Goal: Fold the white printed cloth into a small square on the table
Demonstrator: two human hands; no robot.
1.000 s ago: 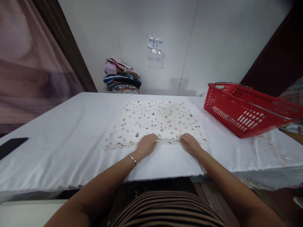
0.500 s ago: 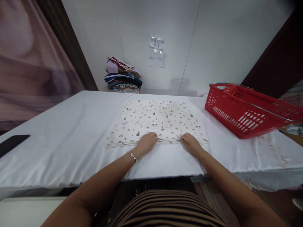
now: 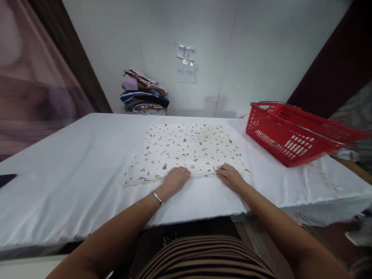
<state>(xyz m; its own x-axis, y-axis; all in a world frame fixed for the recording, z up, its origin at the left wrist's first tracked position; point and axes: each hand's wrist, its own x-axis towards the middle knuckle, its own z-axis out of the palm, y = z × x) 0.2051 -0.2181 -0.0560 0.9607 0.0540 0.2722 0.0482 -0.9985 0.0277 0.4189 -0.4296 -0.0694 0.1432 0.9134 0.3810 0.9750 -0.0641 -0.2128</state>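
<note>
A folded white cloth (image 3: 188,145) with small printed figures lies flat in front of me, its layered edge towards my body. On the middle of that near edge my left hand (image 3: 176,179) is closed, fingers curled over the fabric. My right hand (image 3: 229,176) pinches the same edge a little further right, thumb underneath or behind it. A short stretch of the edge shows between the two hands. The fingertips of both hands are partly hidden.
The cloth lies on a table covered in white satin (image 3: 87,166). A red plastic basket (image 3: 283,135) stands at the right. Folded textiles (image 3: 145,93) are stacked by the back wall, left of paper notes (image 3: 186,71). A dark flat object (image 3: 6,179) lies at the left edge.
The whole view has shifted slightly, so things sit further left. The near edge's layers look pressed closer together between my hands, which stay at the edge.
</note>
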